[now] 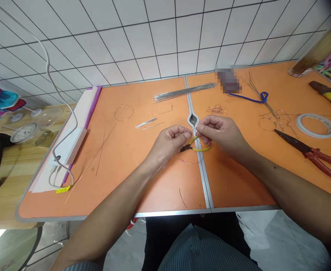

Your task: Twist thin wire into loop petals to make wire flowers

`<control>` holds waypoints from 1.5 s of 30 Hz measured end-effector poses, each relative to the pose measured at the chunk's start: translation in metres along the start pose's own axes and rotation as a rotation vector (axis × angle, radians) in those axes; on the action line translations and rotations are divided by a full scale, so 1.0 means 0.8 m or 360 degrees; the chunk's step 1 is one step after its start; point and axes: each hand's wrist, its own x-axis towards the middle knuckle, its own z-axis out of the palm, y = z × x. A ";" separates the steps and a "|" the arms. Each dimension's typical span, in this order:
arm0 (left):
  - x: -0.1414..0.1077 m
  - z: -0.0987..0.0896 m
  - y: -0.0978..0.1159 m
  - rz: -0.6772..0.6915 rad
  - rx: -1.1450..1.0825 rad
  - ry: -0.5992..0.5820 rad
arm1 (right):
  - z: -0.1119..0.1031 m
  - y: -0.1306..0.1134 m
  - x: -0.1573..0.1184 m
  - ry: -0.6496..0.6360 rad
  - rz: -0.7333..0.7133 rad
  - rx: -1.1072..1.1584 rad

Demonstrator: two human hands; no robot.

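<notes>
At the far left, past the table edge, a white power strip (69, 146) lies on a white board with a purple strip along it, and its cable (48, 64) loops up and away. On the orange table (41, 199), long loose wires (101, 154) cross near that board, a wire ring (124, 113) lies beyond them, and a small wire bundle (145, 122) sits closer to the middle. The left hand (168, 145) is curled, thumb and fingertips closed on a fine wire (194, 131), and the right hand (216, 131) meets it from the other side, its fingers also pinched in on that wire, right over the table's central seam. Just below them lie small pliers (195, 146) with a black nose and yellow grips, touching or nearly touching both hands; whether either hand has hold of them is hard to tell. A thin wire loop (189, 161) sits under the pliers. Farther right are a long wire bundle (183, 92), a blue cord (250, 98), bent wire pieces (272, 121), a tape roll (315, 126), red-handled pliers (314, 158) and a glass jar (314, 51)
</notes>
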 end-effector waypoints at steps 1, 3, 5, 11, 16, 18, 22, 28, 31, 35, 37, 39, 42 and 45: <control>0.000 0.000 -0.001 -0.0016 -0.0010 -0.0003 | -0.001 0.000 0.000 -0.0024 0.0016 0.0016; 0.001 -0.002 -0.003 -0.0040 -0.0022 -0.0004 | -0.003 0.002 0.002 -0.0067 0.0041 0.0060; 0.003 -0.003 -0.005 -0.0057 -0.0049 -0.0006 | -0.004 0.004 0.003 -0.0092 0.0061 0.0101; 0.005 -0.004 -0.005 -0.0073 -0.0132 -0.0011 | -0.004 0.004 0.004 -0.0089 0.0068 0.0162; 0.003 -0.003 -0.004 -0.0072 -0.0063 0.0010 | -0.004 0.005 0.003 -0.0122 0.0092 0.0172; 0.003 -0.003 -0.004 -0.0116 -0.0068 0.0010 | -0.004 0.009 0.005 -0.0164 0.0095 0.0198; 0.004 -0.003 -0.005 -0.0173 -0.0131 0.0012 | -0.005 0.015 0.009 -0.0200 0.0087 0.0283; 0.004 -0.005 -0.008 -0.0130 -0.0175 0.0004 | -0.005 0.010 0.009 -0.0183 0.0109 0.0317; 0.004 -0.004 -0.008 -0.0096 -0.0182 0.0033 | -0.006 0.009 0.008 -0.0175 0.0089 0.0251; 0.003 -0.002 -0.007 -0.0080 -0.0166 0.0043 | -0.007 0.009 0.007 -0.0175 0.0055 0.0189; 0.003 -0.002 -0.007 -0.0081 -0.0155 0.0035 | -0.006 0.008 0.007 -0.0178 0.0065 0.0186; 0.004 -0.002 -0.007 -0.0082 -0.0146 0.0041 | -0.006 0.008 0.007 -0.0191 0.0092 0.0217; 0.003 -0.001 -0.009 -0.0066 -0.0123 0.0056 | -0.006 0.010 0.009 -0.0227 0.0144 0.0317; 0.003 0.000 -0.011 -0.0006 -0.0084 0.0053 | -0.007 0.013 0.011 -0.0270 0.0176 0.0386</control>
